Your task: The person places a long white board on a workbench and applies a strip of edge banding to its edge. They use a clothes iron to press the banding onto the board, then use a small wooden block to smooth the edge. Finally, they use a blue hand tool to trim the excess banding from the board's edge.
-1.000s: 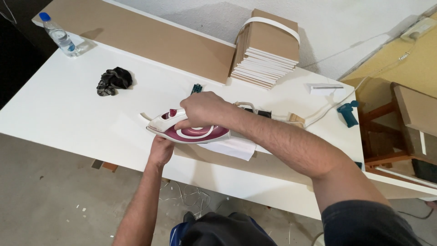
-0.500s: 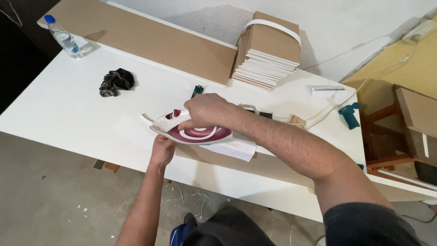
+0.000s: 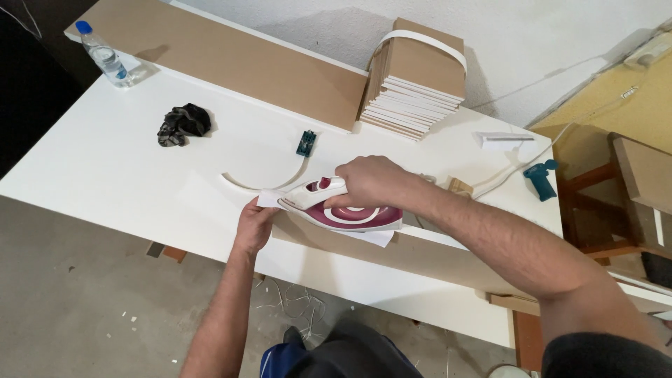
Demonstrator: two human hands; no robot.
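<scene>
Right hand (image 3: 374, 183) is closed around the handle of a white and maroon clothes iron (image 3: 343, 208), fingers wrapped over the top. The iron lies tipped on its side, maroon face toward the camera, nose pointing left, resting along the top edge of a board (image 3: 434, 255) that stands on its long edge on the white table (image 3: 98, 168).

Left hand (image 3: 253, 225) sits just left of the iron's nose, fingers pinched on a sheet of white paper (image 3: 269, 199) that runs under the iron; a corner of the same paper shows below the iron's heel.

Beyond the iron's nose, a curved white strip (image 3: 262, 183) lies on the table, ending near a small teal tool (image 3: 306, 143). Further left of the iron, a crumpled black cloth (image 3: 183, 123). Far left, a clear water bottle with blue cap (image 3: 103, 54) lies beside a long brown panel (image 3: 231, 63). Behind the iron, a stack of brown boards (image 3: 416, 80) with a white band looped over it. Right of the iron, a small wooden block (image 3: 460, 187), a white cord (image 3: 514, 166) and a teal-handled tool (image 3: 540, 178).
</scene>
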